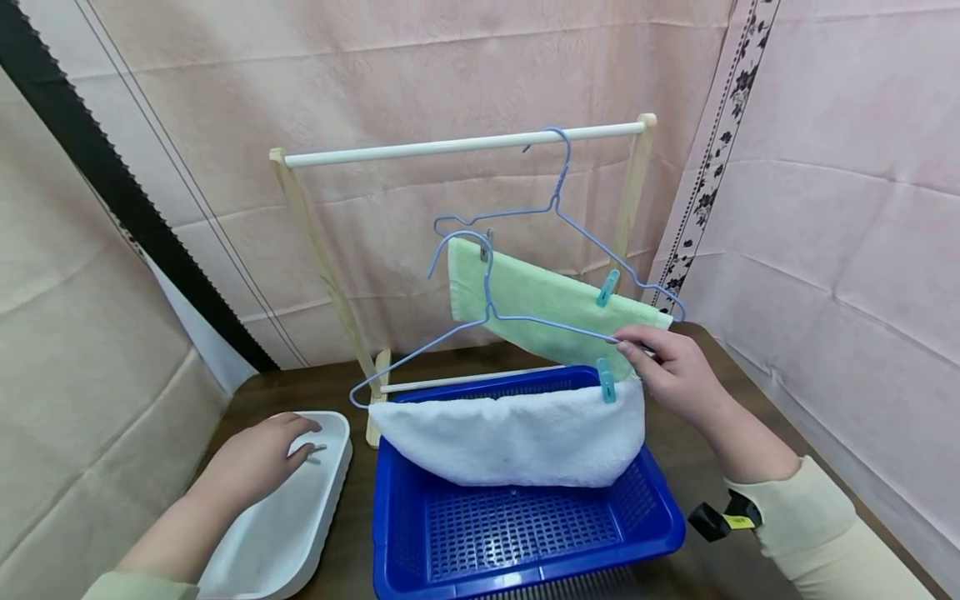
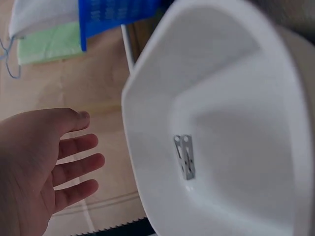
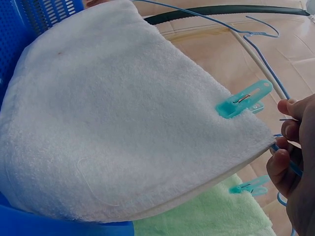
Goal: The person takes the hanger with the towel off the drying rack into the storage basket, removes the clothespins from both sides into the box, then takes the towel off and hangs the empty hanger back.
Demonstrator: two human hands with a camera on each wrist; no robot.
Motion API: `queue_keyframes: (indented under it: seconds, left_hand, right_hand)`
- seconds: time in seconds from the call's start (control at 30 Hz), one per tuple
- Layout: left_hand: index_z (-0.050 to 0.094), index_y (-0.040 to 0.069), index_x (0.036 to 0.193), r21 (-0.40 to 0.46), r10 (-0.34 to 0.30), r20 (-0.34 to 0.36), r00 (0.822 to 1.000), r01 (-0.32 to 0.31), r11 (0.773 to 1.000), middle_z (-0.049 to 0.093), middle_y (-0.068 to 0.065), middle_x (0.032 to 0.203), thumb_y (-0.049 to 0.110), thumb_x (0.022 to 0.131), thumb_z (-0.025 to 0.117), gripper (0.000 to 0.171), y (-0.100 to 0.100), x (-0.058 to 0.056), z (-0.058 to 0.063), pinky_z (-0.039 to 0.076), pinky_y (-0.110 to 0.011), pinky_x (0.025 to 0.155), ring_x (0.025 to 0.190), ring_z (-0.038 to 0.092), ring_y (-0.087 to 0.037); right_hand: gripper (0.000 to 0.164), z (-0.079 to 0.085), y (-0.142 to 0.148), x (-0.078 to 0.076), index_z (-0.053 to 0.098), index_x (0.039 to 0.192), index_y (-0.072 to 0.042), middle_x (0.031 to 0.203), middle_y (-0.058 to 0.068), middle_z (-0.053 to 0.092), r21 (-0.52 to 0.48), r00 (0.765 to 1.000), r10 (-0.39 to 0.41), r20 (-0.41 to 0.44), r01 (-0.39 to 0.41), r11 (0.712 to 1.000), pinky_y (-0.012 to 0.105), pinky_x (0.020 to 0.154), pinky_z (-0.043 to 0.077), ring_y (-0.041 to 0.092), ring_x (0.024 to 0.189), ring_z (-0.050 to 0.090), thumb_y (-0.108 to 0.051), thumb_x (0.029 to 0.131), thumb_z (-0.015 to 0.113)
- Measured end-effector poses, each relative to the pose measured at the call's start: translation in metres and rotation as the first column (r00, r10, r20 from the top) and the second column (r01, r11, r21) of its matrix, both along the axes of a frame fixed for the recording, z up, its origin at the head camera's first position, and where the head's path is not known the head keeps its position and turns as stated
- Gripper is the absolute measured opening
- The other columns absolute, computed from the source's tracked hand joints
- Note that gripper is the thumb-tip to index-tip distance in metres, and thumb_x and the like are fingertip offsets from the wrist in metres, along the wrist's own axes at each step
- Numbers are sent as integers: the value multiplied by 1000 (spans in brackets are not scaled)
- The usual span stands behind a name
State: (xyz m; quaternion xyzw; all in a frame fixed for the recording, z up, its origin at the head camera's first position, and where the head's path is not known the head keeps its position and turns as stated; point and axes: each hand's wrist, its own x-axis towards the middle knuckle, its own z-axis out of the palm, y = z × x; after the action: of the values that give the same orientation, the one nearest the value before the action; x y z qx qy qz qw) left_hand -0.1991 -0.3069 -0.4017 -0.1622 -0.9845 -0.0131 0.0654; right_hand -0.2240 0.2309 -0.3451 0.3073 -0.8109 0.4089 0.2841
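Note:
My right hand (image 1: 675, 371) pinches the right arm of a blue wire hanger (image 1: 487, 292). A white towel (image 1: 517, 442) hangs from that hanger over the basket, with a teal clothespin (image 1: 606, 381) on its right part. My left hand (image 1: 258, 458) is over the white tray (image 1: 341, 467), its fingers loosely bent and holding nothing. A metal clip (image 2: 185, 157) lies in the tray, apart from the fingers in the left wrist view. Behind, a green towel (image 1: 525, 292) hangs on a second blue hanger (image 1: 558, 179), held by a metal clip (image 1: 486, 245) and a teal clothespin (image 1: 608, 288).
A blue plastic basket (image 1: 390, 550) stands below the white towel. A rack with a white rail (image 1: 420, 150) and wooden posts (image 1: 318, 250) rises behind it, with the second hanger's hook over the rail. Pale cloth walls (image 1: 375, 75) surround the brown table (image 1: 341, 550).

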Motion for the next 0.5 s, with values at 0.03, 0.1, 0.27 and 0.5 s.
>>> queue_keyframes:
  seconds: [0.03,0.1,0.27,0.5]
  left_hand:
    - [70,8,113,3,-8,-13,1000,8,1000,68,-13,115,21,88,73,28,3,3,2,51,-54,88,109,63,-35]
    - [70,8,113,10,-29,-42,999,29,1000,68,-12,115,21,89,73,28,8,8,5,52,-54,88,109,64,-34]
    - [70,10,114,18,-64,-86,994,66,998,69,-9,115,23,90,73,28,22,20,11,53,-51,88,107,65,-31]
    - [71,12,113,27,-110,-144,983,115,993,70,-6,112,22,88,75,27,36,32,17,54,-48,88,104,67,-28]
  right_hand:
    - [23,0,0,0,71,104,-5,79,-11,60,-1,1000,0,1,0,1000,19,49,40,5,57,46,10,91,61]
    - [23,0,0,0,72,104,-5,80,-11,60,-4,1000,1,4,-1,1000,19,50,41,5,58,46,10,91,61]
    - [23,1,-1,1,71,106,-5,77,-10,59,-12,1000,7,18,-7,1000,20,48,40,6,56,46,10,92,61]
    - [23,0,-3,0,71,106,-4,75,-10,58,-21,1000,14,22,-14,1000,21,45,39,5,54,46,10,92,61]
